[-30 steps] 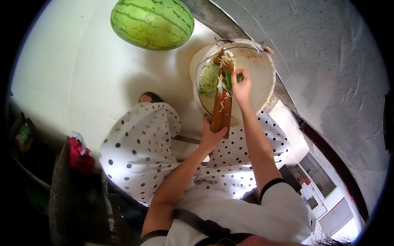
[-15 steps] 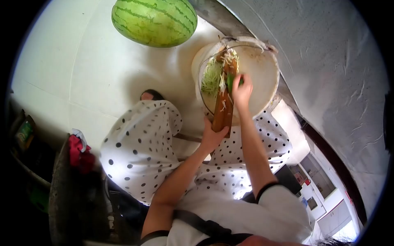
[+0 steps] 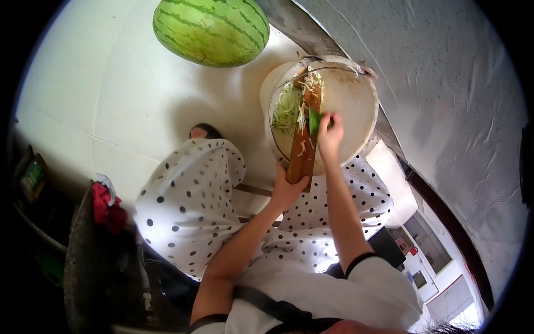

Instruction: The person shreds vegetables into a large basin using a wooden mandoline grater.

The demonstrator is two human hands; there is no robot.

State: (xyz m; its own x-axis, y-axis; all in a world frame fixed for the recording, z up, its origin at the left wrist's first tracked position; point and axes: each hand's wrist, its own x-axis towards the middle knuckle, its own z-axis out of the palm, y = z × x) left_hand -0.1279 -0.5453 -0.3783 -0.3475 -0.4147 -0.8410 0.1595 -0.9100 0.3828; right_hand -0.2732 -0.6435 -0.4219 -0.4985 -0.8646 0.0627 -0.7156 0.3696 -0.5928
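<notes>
A brown wooden board [image 3: 301,160] slants across the mouth of a white bucket [image 3: 364,119], with pale shreds stuck on it. My left hand [image 3: 287,191] is wrapped round the board's near end. Between the fingertips of my right hand [image 3: 330,133] is a green piece [image 3: 315,121], held at the board's right edge over the bucket. Light green shreds [image 3: 287,109] are heaped in the bucket, left of the board. Whether the board has a blade cannot be made out.
A large watermelon [image 3: 211,30] lies on the pale floor beyond the bucket, to the left. A grey wall [image 3: 445,100] rises on the right. Red cloth [image 3: 107,207] hangs at the lower left. My knees in dotted trousers flank the bucket's near side.
My right hand has moved slightly down along the board with the green piece, which shows more now. My left hand keeps its hold on the board's near end.
</notes>
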